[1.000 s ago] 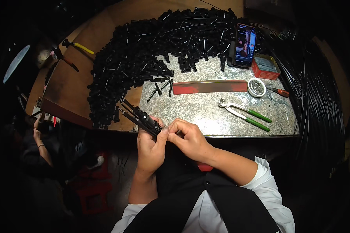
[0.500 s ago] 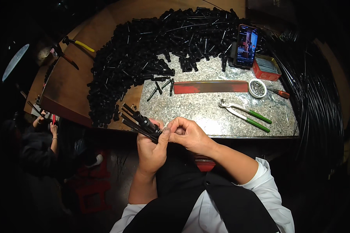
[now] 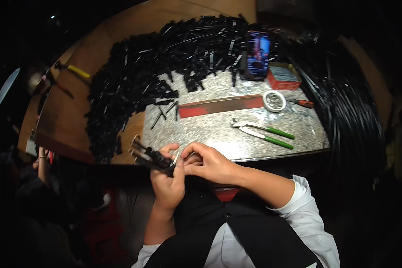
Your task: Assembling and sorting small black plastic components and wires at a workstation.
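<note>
My left hand [image 3: 169,185] is wrapped round a bundle of thin black rods with a thicker black tubular part [image 3: 149,155], their ends pointing up and left, just off the table's front edge. Close against its thumb, my right hand [image 3: 212,163] has its thumb and forefinger pinched together at the near end of the bundle. A thin pale sliver shows between the two hands. What the right fingertips hold is too small and blurred to name.
Black tubular parts [image 3: 129,71] lie heaped behind. On the stone slab [image 3: 201,138] are green-handled pincers [image 3: 272,134], a red strip [image 3: 221,106], a white cup [image 3: 274,110] of metal bits, a screwdriver [image 3: 304,103], a red box [image 3: 285,84] and a propped phone [image 3: 257,53]. Black rods [image 3: 353,102] stand right; a co-worker's arm [image 3: 43,169] shows left.
The view has shifted, so the table and its things appear farther left, with motion blur. My hands keep nearly the same grip and pinch, a little lower in the picture.
</note>
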The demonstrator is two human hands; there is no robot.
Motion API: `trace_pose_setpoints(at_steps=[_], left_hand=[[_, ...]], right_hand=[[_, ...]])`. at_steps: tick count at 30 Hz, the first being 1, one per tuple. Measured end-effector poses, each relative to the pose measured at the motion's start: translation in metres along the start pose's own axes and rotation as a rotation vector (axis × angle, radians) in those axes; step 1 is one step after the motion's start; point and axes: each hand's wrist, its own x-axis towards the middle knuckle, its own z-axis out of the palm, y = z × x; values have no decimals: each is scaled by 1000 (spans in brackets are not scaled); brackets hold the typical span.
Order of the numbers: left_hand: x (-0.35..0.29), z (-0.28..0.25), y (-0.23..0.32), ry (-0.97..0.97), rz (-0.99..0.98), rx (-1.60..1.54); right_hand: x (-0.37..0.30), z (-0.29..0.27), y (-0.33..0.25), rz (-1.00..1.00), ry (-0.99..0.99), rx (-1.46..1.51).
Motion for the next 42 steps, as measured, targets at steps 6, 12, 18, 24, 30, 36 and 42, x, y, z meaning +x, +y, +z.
trace_pose_setpoints(at_steps=[6,12,18,24,30,36,42], left_hand=[[8,-11,-3,68,-136,-288],[6,-1,-21,52,-9,-570],[2,-7,-21,-132,-158,-581],[-2,-4,-24,-38,-178,-573],[-1,11,-26,-17,8,-441],[-10,-3,-25,-192,-118,-516],[-5,3,-34,-301,-184,-834]], right_hand=[[-45,-64,-60,-173,98,-952],[-82,-129,-47,18,230,-1629],[-99,-140,-29,80,268,-1702],[-100,-140,-20,3,216,-1802],[-95,-117,-40,78,391,-1368],[-92,-83,-60,-132,423,-947],[-85,-68,-72,-545,302,-1489]])
